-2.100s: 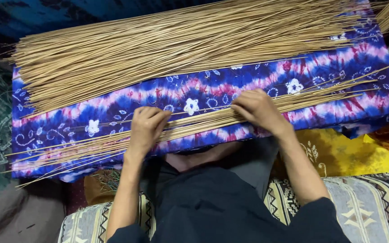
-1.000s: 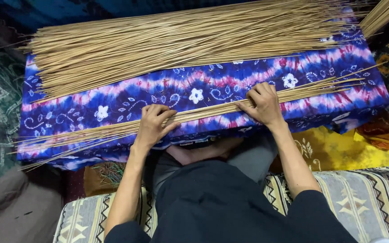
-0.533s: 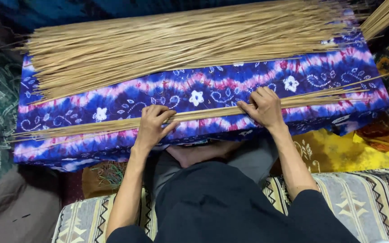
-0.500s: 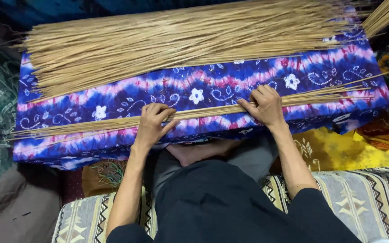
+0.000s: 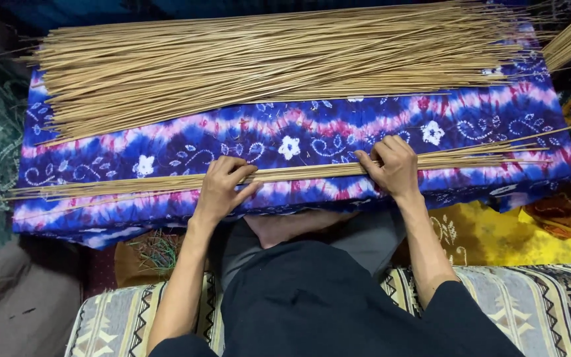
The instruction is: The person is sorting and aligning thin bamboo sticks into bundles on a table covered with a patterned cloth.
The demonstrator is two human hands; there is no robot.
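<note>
Fingers of both the left hand [image 5: 223,188] and right hand [image 5: 391,165] curl closed around the thin stick bundle [image 5: 299,173].

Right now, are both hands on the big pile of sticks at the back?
No, the left hand and right hand both rest on the thin row of sticks near the front, apart from the big pile.

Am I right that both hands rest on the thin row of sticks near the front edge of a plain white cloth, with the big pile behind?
Not quite: the cloth is blue and purple tie-dye with white flowers, as the head view shows. Both the left hand and right hand do rest on the thin row of sticks, the big pile behind.
</note>
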